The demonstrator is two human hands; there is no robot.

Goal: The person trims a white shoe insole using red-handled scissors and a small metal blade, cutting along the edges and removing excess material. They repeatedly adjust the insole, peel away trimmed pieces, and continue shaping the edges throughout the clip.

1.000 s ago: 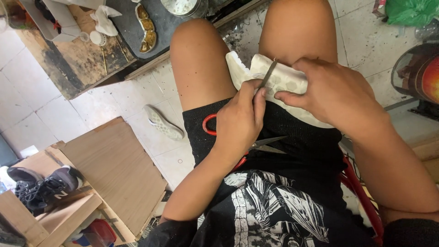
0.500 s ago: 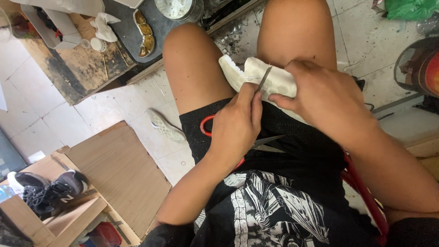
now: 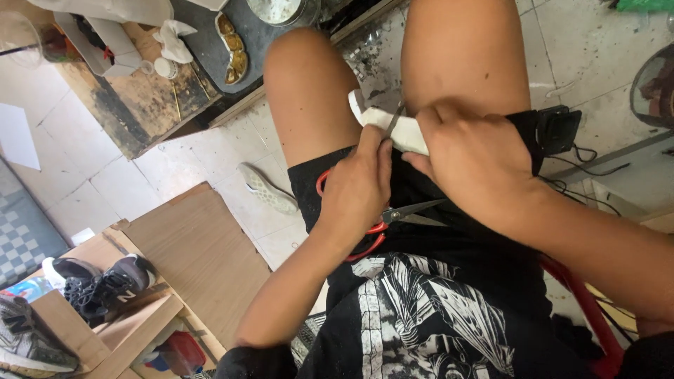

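Observation:
My right hand (image 3: 477,161) is wrapped around a white foam-like piece (image 3: 400,133) held over my lap, between my bare knees. Most of the piece is hidden under those fingers. My left hand (image 3: 358,189) pinches a thin metal blade (image 3: 394,118) whose tip rests against the white piece. A pair of red-handled scissors (image 3: 414,210) lies on my black shorts, just under both hands, partly covered by my left wrist.
A white insole (image 3: 267,188) lies on the tiled floor left of my knee. Left of that are a wooden board (image 3: 196,253) and dark sneakers (image 3: 98,281). A black tray (image 3: 210,42) sits at the top. A black device with cables (image 3: 558,130) is beside my right thigh.
My right hand has closed further over the white piece, hiding more of it. My left hand keeps the blade against it. The view has shifted slightly.

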